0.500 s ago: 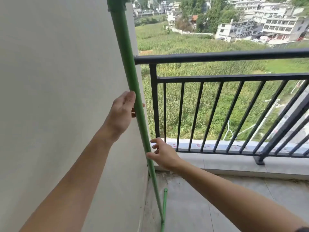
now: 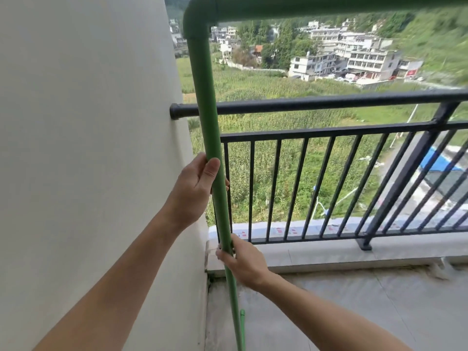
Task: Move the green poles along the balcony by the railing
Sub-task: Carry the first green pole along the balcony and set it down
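The left hand (image 2: 193, 188) is wrapped around the green pole (image 2: 206, 102), thumb across its front, up at about ten o'clock from the right hand (image 2: 243, 259), which closes on the same shaft lower down. The pole stands nearly upright in the corner, its long axis running from six to twelve o'clock, just beside the white wall (image 2: 83, 148) and in front of the black railing (image 2: 316, 103). At the top an elbow (image 2: 196, 21) turns it toward three o'clock. A second green pole (image 2: 242, 325) lies near its foot on the balcony floor (image 2: 354, 312). Carrying it along the railing likely means sliding toward three o'clock, the right hand leading.
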